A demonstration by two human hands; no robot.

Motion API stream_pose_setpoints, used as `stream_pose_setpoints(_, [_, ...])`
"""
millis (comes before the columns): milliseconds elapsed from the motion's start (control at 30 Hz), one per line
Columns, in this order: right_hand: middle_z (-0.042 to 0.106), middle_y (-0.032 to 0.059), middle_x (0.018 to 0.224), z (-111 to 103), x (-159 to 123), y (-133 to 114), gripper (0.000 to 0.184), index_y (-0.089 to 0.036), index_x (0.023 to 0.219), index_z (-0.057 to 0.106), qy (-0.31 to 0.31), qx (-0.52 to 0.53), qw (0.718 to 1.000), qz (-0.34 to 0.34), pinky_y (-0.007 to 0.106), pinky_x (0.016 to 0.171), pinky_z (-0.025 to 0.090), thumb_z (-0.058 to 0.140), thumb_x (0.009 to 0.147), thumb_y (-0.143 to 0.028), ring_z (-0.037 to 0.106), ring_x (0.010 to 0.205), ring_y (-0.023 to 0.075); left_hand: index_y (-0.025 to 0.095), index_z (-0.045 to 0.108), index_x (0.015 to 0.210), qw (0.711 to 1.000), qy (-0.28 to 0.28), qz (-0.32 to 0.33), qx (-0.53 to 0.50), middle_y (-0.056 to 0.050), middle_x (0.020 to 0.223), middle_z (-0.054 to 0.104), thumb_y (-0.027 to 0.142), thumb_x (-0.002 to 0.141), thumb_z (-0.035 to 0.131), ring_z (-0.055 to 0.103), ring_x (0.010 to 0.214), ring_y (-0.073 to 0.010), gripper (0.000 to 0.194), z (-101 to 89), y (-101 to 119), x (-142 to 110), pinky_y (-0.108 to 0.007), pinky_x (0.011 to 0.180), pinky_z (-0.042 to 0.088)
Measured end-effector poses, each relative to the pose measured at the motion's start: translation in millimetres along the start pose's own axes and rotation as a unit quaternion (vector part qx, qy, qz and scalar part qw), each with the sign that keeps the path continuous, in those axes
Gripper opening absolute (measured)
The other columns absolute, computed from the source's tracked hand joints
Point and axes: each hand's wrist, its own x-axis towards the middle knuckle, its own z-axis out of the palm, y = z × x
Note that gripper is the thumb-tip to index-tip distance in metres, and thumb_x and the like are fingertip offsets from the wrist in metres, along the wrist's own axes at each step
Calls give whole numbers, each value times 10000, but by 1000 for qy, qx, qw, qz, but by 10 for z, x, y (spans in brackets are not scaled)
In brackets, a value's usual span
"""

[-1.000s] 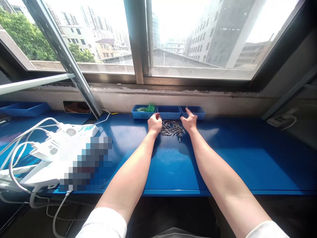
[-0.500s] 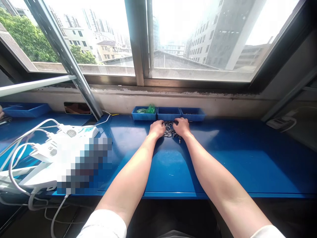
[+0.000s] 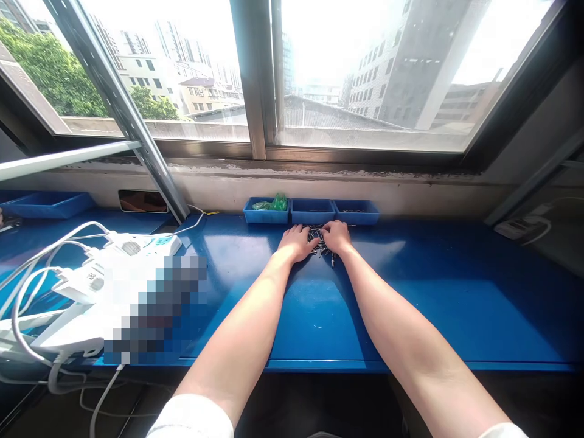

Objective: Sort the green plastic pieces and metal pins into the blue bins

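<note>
"Two hands at the pile, then. How do they stand?"

"The left hand [image 3: 296,242] and right hand [image 3: 336,237] both curl into a narrow grip, fingertips down among the small dark metal pins [image 3: 317,238]. Whether either pinches one, I cannot tell."

"Where's the pile?"

"On the blue surface [image 3: 424,298], between the hands, just in front of three blue trays [image 3: 312,218] set in a row. One pin pokes out below the right hand."

"And around it?"

"A green plastic bag [image 3: 274,203] lies in the leftmost tray. To the left, white cables [image 3: 59,243] sprawl beside a power strip [image 3: 141,245], and a further blue tray [image 3: 48,205] sits far off. Behind runs a stained sill [image 3: 319,173] below a wide window [image 3: 365,73], with buildings and trees outside."

"Different from earlier?"

"A second ago the hands stood apart, fingers spread. Now they nearly meet over the pile, hiding most of it."
</note>
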Motion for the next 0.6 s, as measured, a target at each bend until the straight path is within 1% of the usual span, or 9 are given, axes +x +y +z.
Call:
stream_pose_setpoints(67, [654,106,924,-14,1,-23,193,-189,791,684,13,28,999,-20,348,804,418,512,815,-273,542,938,235,181,520,1259,1000,23,10,-7,-158,1385,455,533,821,490,365,1312,-312,563,-36,24,-8,-424,1063,270])
stream_pose_setpoints(100, [661,92,904,-25,-3,-42,204,-188,819,679,14,52,998,-33,333,794,419,495,830,-276,551,910,220,184,522,1257,999,44,18,-11,-147,1361,483,498,829,499,394,1291,-300,531,-57,40,-13,-412,1053,290])
stream_pose_setpoints(200, [675,50,823,-66,-30,-112,245,-185,852,671,-23,128,988,-78,277,708,419,464,860,-316,571,763,167,190,567,1205,991,120,47,-24,-105,1226,597,354,858,502,511,1168,-251,389,-114,89,-24,-360,993,370])
stream_pose_setpoints(267, [668,34,754,-89,-55,-156,267,-181,818,673,-48,145,984,-95,258,650,403,460,863,-336,558,685,148,197,627,1106,986,147,66,-39,-76,1107,657,279,868,484,569,1070,-222,290,-136,110,-24,-330,943,414])
stream_pose_setpoints(367, [662,34,726,-106,-81,-191,284,-176,779,671,-43,154,982,-99,256,619,387,466,857,-356,552,664,145,214,677,969,983,149,82,-64,-46,986,697,246,874,466,608,976,-196,233,-148,117,-18,-304,897,445])
stream_pose_setpoints(467, [647,33,686,-110,-84,-200,297,-173,733,654,-29,192,977,-87,263,603,388,487,838,-395,548,636,148,221,687,925,983,154,72,-75,-36,957,707,237,867,466,619,940,-188,230,-152,105,-11,-289,869,456])
stream_pose_setpoints(533, [629,21,645,-116,-80,-204,286,-175,739,642,-28,258,963,-74,263,599,400,520,812,-423,548,612,146,216,689,902,982,160,59,-78,-35,933,709,227,859,464,622,913,-186,230,-158,94,-7,-282,841,460])
stream_pose_setpoints(600, [632,14,643,-130,-78,-208,292,-178,756,639,-38,339,938,-67,263,620,422,557,783,-456,560,620,144,212,689,883,982,163,48,-84,-33,908,708,225,855,455,622,892,-183,235,-168,83,-5,-276,818,461])
